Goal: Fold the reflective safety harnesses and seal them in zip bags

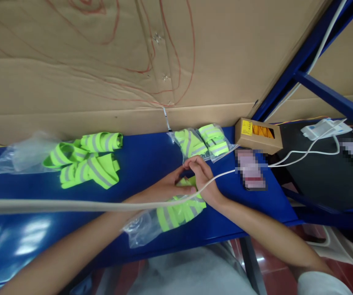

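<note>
My left hand (176, 183) and my right hand (206, 180) meet over a clear plastic bag (142, 231) near the front edge of the blue table. Inside it are folded neon-yellow reflective straps (181, 213) with grey stripes. The left thumb lies across the straps while its other fingers are partly hidden. Curled fingers of the right hand touch the left fingertips at the bag's far end; the exact grip there is blurred. Just beyond the hands lies another bag with two strap bundles (191, 143). Loose folded straps (90, 164) rest on the left.
An empty-looking plastic bag (25, 155) lies at far left. A small cardboard box (258, 135) and a blurred-out phone (251, 170) are at right. One white cable (71, 206) crosses in front of my view. A cardboard wall (225, 53) stands behind the blue table (145, 159).
</note>
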Demonstrator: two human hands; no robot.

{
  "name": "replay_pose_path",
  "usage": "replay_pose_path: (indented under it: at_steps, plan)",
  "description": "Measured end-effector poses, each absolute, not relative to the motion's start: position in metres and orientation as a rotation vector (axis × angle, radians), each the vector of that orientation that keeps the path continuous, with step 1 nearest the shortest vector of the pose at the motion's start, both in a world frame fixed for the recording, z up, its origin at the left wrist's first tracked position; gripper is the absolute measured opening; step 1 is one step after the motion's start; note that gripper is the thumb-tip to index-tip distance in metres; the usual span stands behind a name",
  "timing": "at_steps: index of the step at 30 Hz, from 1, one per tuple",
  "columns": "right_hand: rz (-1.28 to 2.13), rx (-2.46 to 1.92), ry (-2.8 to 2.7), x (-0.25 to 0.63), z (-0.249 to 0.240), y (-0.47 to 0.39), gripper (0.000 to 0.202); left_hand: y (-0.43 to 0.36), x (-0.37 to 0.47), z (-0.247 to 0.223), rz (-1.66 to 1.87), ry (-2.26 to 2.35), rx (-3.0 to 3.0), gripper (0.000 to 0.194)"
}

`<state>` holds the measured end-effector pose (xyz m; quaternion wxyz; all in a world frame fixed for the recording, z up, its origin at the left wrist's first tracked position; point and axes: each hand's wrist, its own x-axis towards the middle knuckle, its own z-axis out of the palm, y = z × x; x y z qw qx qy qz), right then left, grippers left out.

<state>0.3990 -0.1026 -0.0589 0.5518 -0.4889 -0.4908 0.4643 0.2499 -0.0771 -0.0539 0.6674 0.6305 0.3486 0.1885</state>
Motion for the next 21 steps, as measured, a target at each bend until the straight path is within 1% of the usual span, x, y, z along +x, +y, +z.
replay_pose_path:
  at_steps: [2, 5, 6, 7, 10, 12, 13, 16, 21]
  plan:
    - [1.053, -1.132, -1.275, 0.407, -0.054, -0.103, 0.018, -0.080, 0.248, -0.046, 0.459, 0.815, 1.374, 0.093]
    - [0.977, -1.063, -1.522, 0.426, -0.044, -0.105, 0.017, -0.083, 0.233, -0.037, 0.511, 0.872, 1.224, 0.079]
    - [0.972, -1.057, -1.588, 0.433, -0.041, -0.106, 0.016, -0.083, 0.226, -0.037, 0.540, 0.866, 1.155, 0.078]
    - [1.008, -1.059, -1.630, 0.438, -0.038, -0.107, 0.017, -0.083, 0.218, -0.038, 0.576, 0.843, 1.080, 0.080]
    - [1.309, -1.048, -1.614, 0.444, -0.038, -0.111, 0.032, -0.081, 0.200, -0.047, 0.719, 0.765, 0.916, 0.086]
    - [1.494, -1.026, -1.514, 0.441, -0.040, -0.112, 0.037, -0.079, 0.196, -0.055, 0.786, 0.769, 0.891, 0.084]
    - [1.526, -1.025, -1.471, 0.439, -0.040, -0.113, 0.036, -0.079, 0.195, -0.057, 0.802, 0.781, 0.902, 0.081]
    - [1.386, -1.051, -1.496, 0.435, -0.038, -0.117, 0.028, -0.081, 0.199, -0.059, 0.839, 0.825, 0.965, 0.075]
    - [0.881, -0.997, -1.870, 0.433, -0.029, -0.128, 0.022, -0.094, 0.205, -0.054, 0.902, 0.832, 1.073, 0.069]
